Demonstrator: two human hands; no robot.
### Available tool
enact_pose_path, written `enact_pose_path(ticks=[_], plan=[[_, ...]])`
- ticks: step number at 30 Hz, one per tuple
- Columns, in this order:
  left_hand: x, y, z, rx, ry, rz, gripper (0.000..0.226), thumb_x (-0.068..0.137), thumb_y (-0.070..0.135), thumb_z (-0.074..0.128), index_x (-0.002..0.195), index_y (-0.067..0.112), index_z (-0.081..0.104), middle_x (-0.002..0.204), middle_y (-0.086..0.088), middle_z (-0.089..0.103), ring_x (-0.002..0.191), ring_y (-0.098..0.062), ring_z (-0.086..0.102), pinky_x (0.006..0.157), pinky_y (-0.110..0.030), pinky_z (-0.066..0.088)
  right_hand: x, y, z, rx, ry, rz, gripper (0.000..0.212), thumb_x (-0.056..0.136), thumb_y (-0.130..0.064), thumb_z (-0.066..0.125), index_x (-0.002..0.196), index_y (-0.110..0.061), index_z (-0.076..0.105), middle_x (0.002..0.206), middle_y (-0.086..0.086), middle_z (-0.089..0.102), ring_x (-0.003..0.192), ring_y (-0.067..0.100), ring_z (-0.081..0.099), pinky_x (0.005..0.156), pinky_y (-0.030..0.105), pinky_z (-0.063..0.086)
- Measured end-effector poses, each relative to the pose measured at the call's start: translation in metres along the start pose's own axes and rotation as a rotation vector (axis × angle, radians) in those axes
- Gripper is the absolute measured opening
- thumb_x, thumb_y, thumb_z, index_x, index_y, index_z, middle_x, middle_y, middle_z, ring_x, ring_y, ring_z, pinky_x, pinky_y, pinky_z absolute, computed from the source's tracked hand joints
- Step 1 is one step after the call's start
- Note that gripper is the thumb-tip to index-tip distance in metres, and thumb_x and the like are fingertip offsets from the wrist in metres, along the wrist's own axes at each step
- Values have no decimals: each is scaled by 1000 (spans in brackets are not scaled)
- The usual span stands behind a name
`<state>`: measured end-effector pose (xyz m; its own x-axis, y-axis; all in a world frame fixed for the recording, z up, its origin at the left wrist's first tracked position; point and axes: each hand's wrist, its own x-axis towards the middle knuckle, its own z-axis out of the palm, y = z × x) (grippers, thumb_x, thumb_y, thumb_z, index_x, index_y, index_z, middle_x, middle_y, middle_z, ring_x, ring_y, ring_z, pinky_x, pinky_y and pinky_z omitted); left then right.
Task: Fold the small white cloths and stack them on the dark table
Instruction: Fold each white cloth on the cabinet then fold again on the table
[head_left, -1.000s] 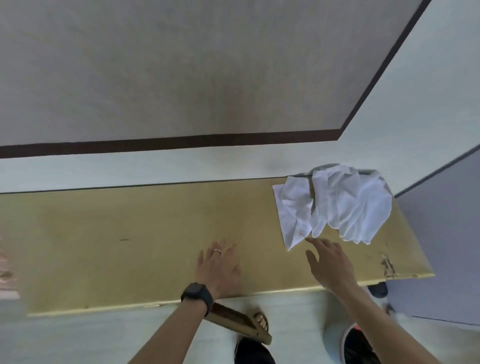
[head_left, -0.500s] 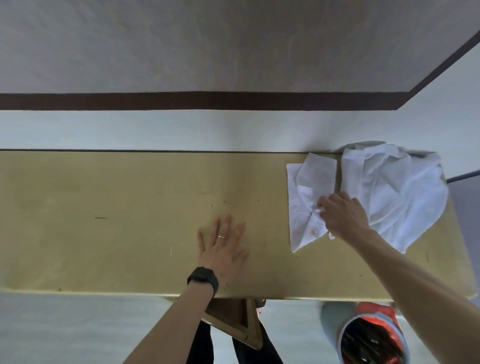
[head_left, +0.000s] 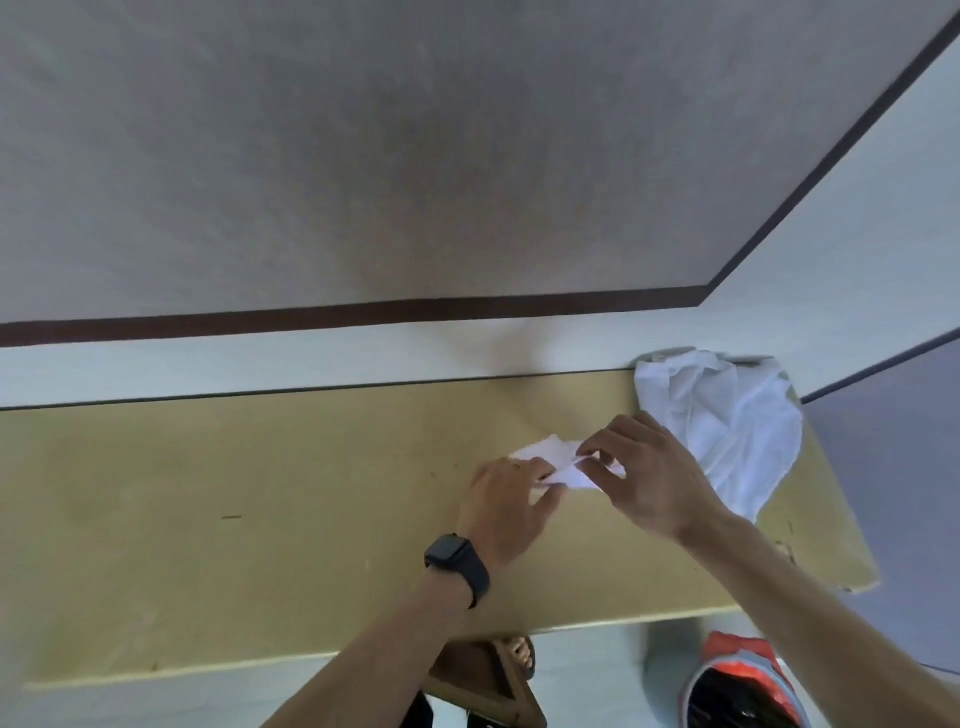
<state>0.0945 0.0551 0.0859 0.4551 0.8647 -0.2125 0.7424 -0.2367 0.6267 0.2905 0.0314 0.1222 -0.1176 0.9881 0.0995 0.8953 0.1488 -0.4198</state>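
Cloth (head_left: 575, 475) looks white, creased; left hand (head_left: 511, 501) and right hand (head_left: 649, 478) pinch it.

A black smartwatch (head_left: 457, 564) sits on the wrist just behind the fingers (head_left: 511, 470). Nearer the person than the fingers, a brown wooden frame (head_left: 483, 686) stands on the pale floor (head_left: 587, 670), touching a sandalled foot (head_left: 521, 656). Right of the fingers and nearer too, a red-rimmed container (head_left: 743, 660) holds dark contents. Well beyond the fingers runs a dark brown band (head_left: 363, 314); far to their right is a grey-blue panel (head_left: 893, 493).

Left hand (head_left: 506, 501) and right hand (head_left: 652, 480) nearly touch, fingertips apparently pinching.
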Motion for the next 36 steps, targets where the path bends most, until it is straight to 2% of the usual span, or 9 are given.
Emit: enact_pose_path(ticks=[3, 6, 8, 11, 15, 18, 23, 29, 36], plan=[[-18, -19, -42, -19, 55, 23, 30, 99, 46, 48, 115, 24, 62, 98, 6, 70, 94, -16, 60, 81, -25, 33, -2, -31, -12, -26, 20, -9, 23, 94, -39, 49, 93, -24, 65, 90, -11, 59, 83, 17, 54, 71, 31, 47], [-40, -50, -94, 73, 55, 125, 29, 100, 47, 48, 104, 25, 67, 86, 7, 70, 84, -18, 61, 74, -26, 36, -10, -62, -11, -103, -19, 2, 30, 98, -46, 37, 95, -26, 59, 85, -13, 63, 80, 18, 58, 71, 35, 47], [-54, -68, -132, 68, 26, 108, 32, 100, 49, 48, 97, 25, 69, 84, 8, 69, 80, -15, 61, 70, -30, 44, -16, -84, -8, -97, -33, 23, 32, 99, -49, 34, 96, -27, 58, 81, -14, 63, 77, 17, 59, 71, 34, 47], [-76, -96, -179, 77, 11, 98, 32, 98, 50, 51, 99, 27, 73, 93, 10, 66, 84, -11, 61, 77, -36, 51, -26, -110, 1, -38, -38, 59, 34, 97, -52, 38, 94, -28, 62, 81, -16, 61, 76, 13, 56, 70, 32, 46], [-100, -130, -216, 92, 45, 92, 25, 96, 41, 59, 108, 26, 75, 100, 14, 55, 87, -8, 57, 77, -25, 46, -37, -138, 16, 3, -57, 86, 16, 97, -37, 57, 95, -24, 67, 85, -13, 60, 81, 15, 58, 67, 28, 42], [-117, -150, -229, 81, 39, 64, 20, 96, 36, 61, 108, 27, 75, 98, 17, 60, 86, -7, 60, 78, -29, 50, -38, -155, 31, 44, -60, 120, 7, 96, -26, 61, 97, -22, 67, 88, -10, 59, 81, 16, 58, 66, 28, 43], [-132, -180, -236, 99, 153, 6, 9, 92, 39, 66, 96, 35, 73, 88, 16, 69, 83, -6, 61, 73, -34, 52, -28, -161, 57, 18, -57, 159, 10, 97, -29, 58, 98, -23, 66, 88, -11, 60, 84, 17, 57, 69, 34, 49], [-110, -200, -240, 232, 355, -13, 17, 94, 32, 66, 103, 26, 78, 100, 5, 74, 96, -18, 64, 83, -33, 52, 16, -165, 72, -3, 72, 211, 11, 96, -25, 60, 102, -22, 69, 95, -7, 64, 90, 21, 57, 74, 36, 51], [-84, -214, -250, 308, 542, 97, 9, 87, 24, 75, 94, 24, 80, 89, 6, 75, 87, -19, 67, 81, -36, 53, 56, -162, 57, -67, 269, 168, 10, 92, -20, 67, 98, -16, 73, 92, -1, 68, 89, 26, 58, 72, 36, 52]])
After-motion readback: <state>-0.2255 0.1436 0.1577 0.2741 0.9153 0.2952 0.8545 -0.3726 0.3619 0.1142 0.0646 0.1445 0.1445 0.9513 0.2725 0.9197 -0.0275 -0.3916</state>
